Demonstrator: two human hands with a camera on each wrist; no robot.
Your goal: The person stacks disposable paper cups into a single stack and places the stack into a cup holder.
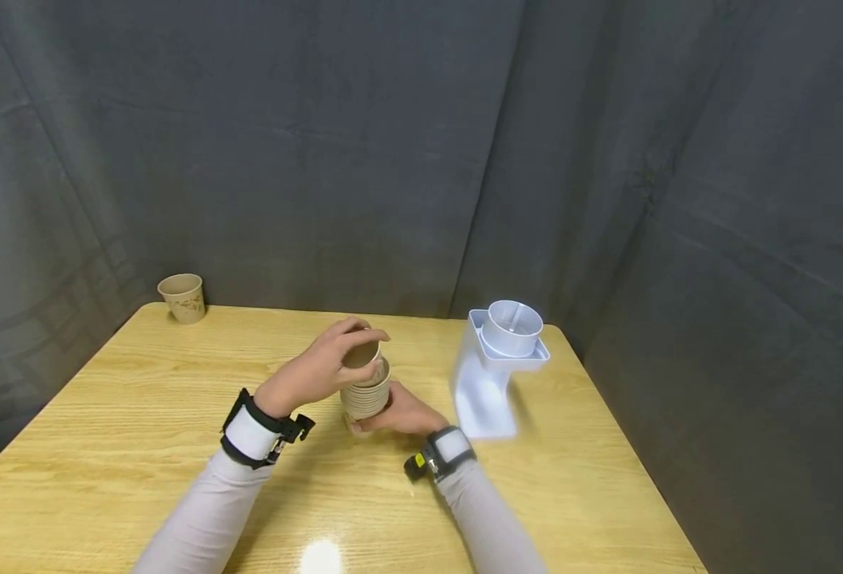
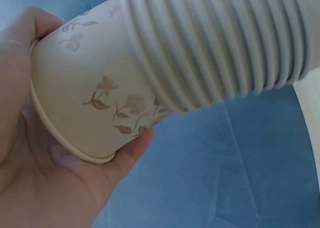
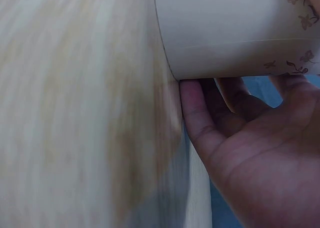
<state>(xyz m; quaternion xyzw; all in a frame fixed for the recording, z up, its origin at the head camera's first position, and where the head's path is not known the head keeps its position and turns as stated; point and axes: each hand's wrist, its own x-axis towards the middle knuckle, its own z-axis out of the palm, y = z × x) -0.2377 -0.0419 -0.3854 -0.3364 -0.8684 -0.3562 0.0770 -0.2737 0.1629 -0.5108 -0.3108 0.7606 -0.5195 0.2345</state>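
A stack of nested paper cups [image 1: 366, 401] stands upright on the table, its rims forming ridges in the left wrist view. My left hand [image 1: 317, 368] holds the top paper cup [image 2: 95, 88] by its rim, thumb and fingers on opposite sides. This cup has a brown flower print, and its lower end is still inside the ridged stack. Low on the stack, my right hand [image 1: 409, 411] grips the side. In the right wrist view, its fingers [image 3: 197, 108] curve around the bottom cup [image 3: 225, 38], close to the tabletop.
A white plastic stand [image 1: 484, 399] with a round cup-like top [image 1: 511, 339] is right of the hands. At the table's back left corner sits a single printed paper cup [image 1: 186, 303]. Dark grey curtains [image 1: 321, 159] hang behind the wooden table [image 1: 106, 478].
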